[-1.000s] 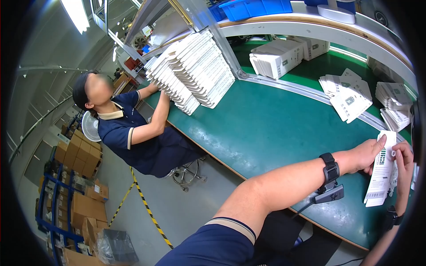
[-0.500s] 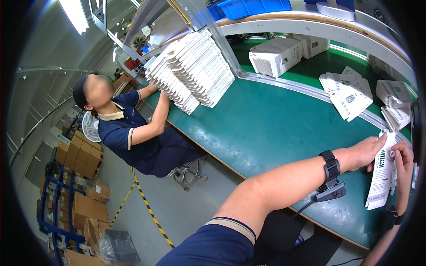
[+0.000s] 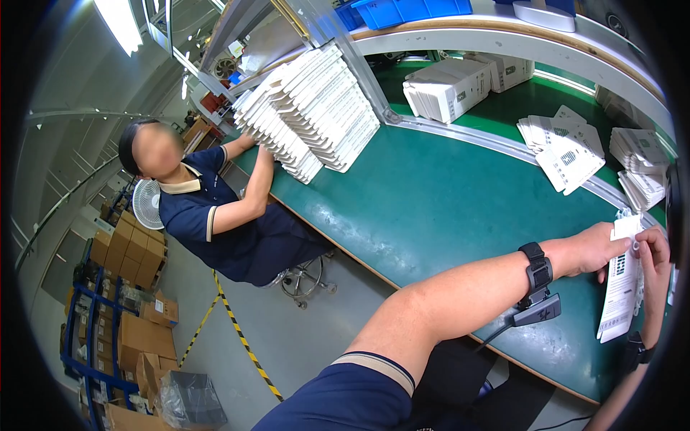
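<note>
Over the green bench (image 3: 445, 208), both my left hand (image 3: 600, 248) and right hand (image 3: 652, 251) are pinching shut on the top of the white card (image 3: 619, 287), its long axis hanging down toward me.

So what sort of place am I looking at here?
Most likely a factory packing line: a long green workbench carries tall stacks of flat white cartons, brown cardboard boxes sit on floor racks, and both hands, left and right, hold a flat white printed carton.
</note>
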Tool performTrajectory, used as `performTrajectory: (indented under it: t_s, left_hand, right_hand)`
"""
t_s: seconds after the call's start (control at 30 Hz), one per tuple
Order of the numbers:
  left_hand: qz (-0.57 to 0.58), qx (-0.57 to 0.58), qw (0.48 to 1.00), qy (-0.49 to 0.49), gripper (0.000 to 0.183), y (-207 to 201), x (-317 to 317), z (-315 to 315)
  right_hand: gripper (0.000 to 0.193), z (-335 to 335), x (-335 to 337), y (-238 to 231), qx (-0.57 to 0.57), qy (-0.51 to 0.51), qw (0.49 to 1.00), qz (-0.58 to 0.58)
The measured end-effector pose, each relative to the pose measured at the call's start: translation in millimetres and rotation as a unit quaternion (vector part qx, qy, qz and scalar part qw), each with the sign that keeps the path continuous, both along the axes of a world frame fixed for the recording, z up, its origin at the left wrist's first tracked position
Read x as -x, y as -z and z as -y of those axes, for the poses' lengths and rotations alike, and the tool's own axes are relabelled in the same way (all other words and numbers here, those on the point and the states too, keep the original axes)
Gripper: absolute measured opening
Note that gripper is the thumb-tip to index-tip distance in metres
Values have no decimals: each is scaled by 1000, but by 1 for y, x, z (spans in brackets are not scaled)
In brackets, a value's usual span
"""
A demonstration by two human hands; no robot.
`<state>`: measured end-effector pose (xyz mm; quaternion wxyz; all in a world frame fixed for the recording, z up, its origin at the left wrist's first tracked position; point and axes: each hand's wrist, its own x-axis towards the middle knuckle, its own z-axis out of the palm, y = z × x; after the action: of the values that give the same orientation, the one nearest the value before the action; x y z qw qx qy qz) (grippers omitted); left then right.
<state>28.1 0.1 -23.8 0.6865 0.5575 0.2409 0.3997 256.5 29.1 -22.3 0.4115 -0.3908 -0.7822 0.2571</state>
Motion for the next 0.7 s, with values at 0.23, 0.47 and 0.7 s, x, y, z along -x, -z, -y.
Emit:
performTrajectory:
  t_s: [0.23,0.47,0.7]
  left_hand:
    - [-46,-5,999,-5,19,-15,5,8]
    - [-23,-13,1000,9,21,-17,8,11]
    - [-37,-24,999,-12,21,-17,7,12]
  right_hand:
    - [13,0,0,2,11,21,1000,-2]
    - [14,7,8,0,30,11,999,5]
    - [13,10,12,-3,31,13,999,17]
